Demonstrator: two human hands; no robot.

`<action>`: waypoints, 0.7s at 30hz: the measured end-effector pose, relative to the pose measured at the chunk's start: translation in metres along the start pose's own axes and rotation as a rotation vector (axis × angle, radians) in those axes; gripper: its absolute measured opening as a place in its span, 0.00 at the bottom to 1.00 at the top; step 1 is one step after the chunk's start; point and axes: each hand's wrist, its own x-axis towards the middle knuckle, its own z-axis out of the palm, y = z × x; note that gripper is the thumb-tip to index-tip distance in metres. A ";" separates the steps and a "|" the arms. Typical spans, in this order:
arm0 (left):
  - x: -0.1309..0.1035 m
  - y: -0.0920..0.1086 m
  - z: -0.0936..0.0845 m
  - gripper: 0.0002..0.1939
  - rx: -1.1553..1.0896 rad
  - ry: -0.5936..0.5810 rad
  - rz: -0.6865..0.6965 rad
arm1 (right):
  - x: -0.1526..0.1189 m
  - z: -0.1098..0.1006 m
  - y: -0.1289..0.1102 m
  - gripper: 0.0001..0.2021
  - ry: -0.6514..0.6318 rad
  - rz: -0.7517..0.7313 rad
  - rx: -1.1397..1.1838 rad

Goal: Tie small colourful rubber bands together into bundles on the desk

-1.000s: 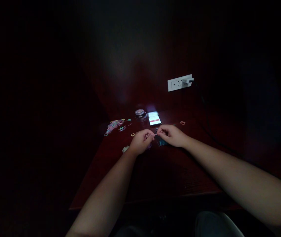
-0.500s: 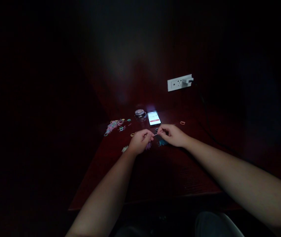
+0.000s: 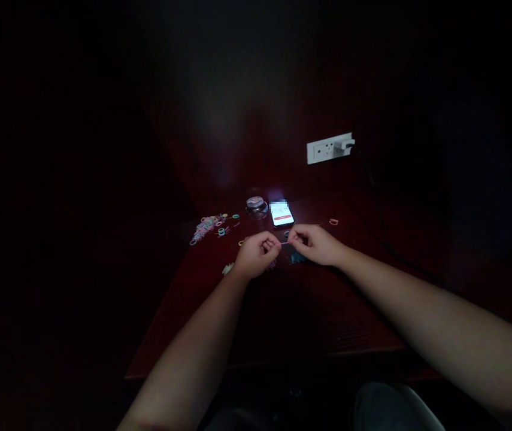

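Note:
A thin, pale pinkish elastic band (image 3: 285, 243) is stretched between my two hands. My left hand (image 3: 259, 252) pinches one end, its fingers curled. The other end is in the fingertips of my right hand (image 3: 313, 243). Beneath my right hand lies a small blue pile of bands (image 3: 296, 257). Purple bands (image 3: 272, 264) show partly under my left hand, and a whitish clump (image 3: 227, 269) rests by the left wrist. Farther left is a heap of mixed coloured bands (image 3: 208, 226).
A lit phone (image 3: 282, 214) lies beyond my hands, beside a clear lidded jar (image 3: 256, 206). One orange band (image 3: 333, 221) is on the dark red table (image 3: 291, 317) to the right. On the wall, an outlet (image 3: 327, 148) holds a plug with a dark cable.
My hands stay almost in place, with the band still held between them. The view has shifted slightly.

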 end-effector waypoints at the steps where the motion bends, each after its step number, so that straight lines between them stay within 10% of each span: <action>1: 0.000 -0.001 0.000 0.07 -0.006 0.013 0.000 | 0.000 0.000 0.000 0.04 0.001 0.000 0.002; 21: -0.002 0.005 0.000 0.04 -0.002 0.077 -0.002 | -0.001 0.004 -0.006 0.05 0.005 -0.015 -0.025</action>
